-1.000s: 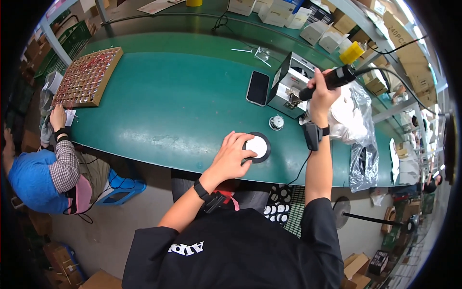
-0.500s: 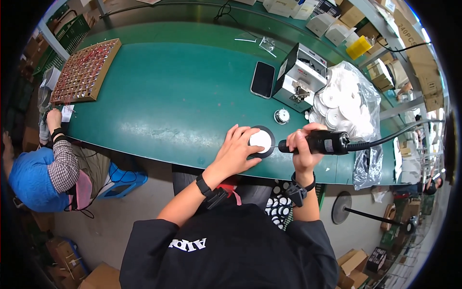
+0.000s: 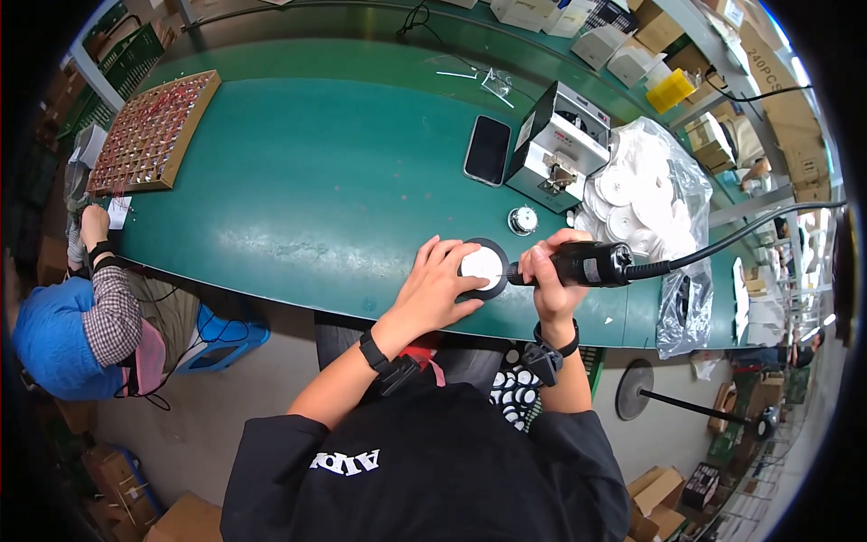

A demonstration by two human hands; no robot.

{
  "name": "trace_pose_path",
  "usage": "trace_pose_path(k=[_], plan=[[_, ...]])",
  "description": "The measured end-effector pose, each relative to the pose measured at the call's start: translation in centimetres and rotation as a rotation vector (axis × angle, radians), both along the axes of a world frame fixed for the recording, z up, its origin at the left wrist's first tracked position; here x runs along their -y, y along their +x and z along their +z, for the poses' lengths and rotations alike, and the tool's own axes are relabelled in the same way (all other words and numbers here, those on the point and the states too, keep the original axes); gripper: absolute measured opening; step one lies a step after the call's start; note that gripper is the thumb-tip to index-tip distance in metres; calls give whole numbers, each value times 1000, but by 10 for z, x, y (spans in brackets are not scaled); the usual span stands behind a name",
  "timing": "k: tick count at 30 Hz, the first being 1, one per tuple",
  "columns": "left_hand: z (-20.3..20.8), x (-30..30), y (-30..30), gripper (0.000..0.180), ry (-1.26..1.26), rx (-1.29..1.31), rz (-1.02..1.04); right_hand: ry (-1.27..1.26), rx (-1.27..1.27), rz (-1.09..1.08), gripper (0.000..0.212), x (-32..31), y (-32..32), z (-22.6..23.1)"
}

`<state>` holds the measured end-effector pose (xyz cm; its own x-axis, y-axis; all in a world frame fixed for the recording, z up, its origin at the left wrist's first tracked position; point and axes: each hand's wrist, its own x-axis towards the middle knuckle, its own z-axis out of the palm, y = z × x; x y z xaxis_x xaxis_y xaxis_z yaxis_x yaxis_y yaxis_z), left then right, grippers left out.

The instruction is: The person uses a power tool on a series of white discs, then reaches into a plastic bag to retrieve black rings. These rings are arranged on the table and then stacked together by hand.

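Observation:
On the green table lies a round part with a white face and black rim [image 3: 481, 266]. My left hand [image 3: 435, 287] rests against its left side, fingers spread over the edge and thumb low, holding it. My right hand [image 3: 553, 273] is wrapped round a black corded electric screwdriver [image 3: 587, 265]. The tool lies nearly level, its nose close to the part's right side; the bit's exact contact cannot be made out. Just beyond stands a small silver-and-white round piece [image 3: 522, 220], apart from both hands.
A phone [image 3: 488, 150], a silver-and-black machine [image 3: 560, 149] and a plastic bag of white discs [image 3: 632, 190] stand beyond my hands. The cable [image 3: 722, 248] runs off right. At the left, a co-worker [image 3: 72, 334] sits near a partitioned box [image 3: 155, 135]. Black-and-white round parts [image 3: 513, 397] lie below the table edge.
The screwdriver has moved left toward the round part, and less of its bit shows. My left hand stays on the part. The whole view has shifted slightly.

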<state>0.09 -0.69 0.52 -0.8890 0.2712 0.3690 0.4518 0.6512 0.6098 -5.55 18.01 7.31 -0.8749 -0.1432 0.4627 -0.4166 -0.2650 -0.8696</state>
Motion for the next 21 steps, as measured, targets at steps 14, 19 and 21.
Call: trace_pose_path(k=[14,19,21], plan=[[-2,-3,0,35,4,10,0,-91,52,62,28,-5,-2,1],[-5,-16,-5,37,16,25,47,15,83,78,23,-4,-9,5],[-6,-29,-6,39,-7,7,105,-31,62,99,26,-5,-8,-1]])
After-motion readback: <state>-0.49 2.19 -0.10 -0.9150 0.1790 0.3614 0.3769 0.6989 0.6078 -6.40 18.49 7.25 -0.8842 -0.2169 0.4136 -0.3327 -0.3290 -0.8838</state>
